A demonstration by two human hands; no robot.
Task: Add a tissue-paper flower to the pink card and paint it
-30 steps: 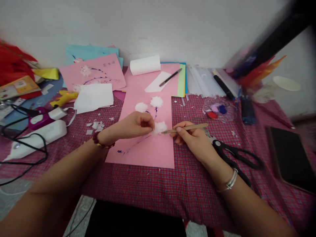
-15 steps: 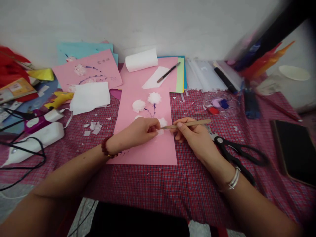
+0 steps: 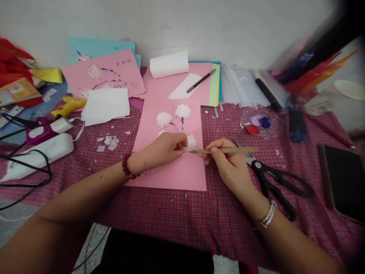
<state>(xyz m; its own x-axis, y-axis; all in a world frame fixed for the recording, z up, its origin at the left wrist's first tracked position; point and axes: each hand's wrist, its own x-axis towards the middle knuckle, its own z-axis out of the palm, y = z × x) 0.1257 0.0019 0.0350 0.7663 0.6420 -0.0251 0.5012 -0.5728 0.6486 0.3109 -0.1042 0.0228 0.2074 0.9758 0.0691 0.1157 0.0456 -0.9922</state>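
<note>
A pink sheet (image 3: 171, 171) lies in front of me with fluffy white paper flowers (image 3: 182, 111) and dark blue painted stems on it. My left hand (image 3: 173, 146) is above its lower half, fingertips pinched on what looks like a small white paper piece (image 3: 187, 149). Between the thumb and fingers of my right hand (image 3: 225, 158) is a thin wooden stick (image 3: 239, 150), nearly level. Its pointed tip comes close to the left fingertips; whether they touch I cannot tell. Black-handled scissors (image 3: 266, 169) lie beside and partly behind my right hand.
Cut paper scraps (image 3: 110, 141) and stacked white paper (image 3: 107, 106) lie left, near a yellow glue gun (image 3: 68, 106) and a white power strip (image 3: 42, 156) with cables. Behind are a white roll (image 3: 169, 64) and a marker (image 3: 201, 80). Right: a paint palette (image 3: 265, 131) and dark tablet (image 3: 342, 179).
The view has shifted slightly. My right hand and the stick have drawn a little to the right, away from the left fingertips. The left hand keeps its pinch over the sheet.
</note>
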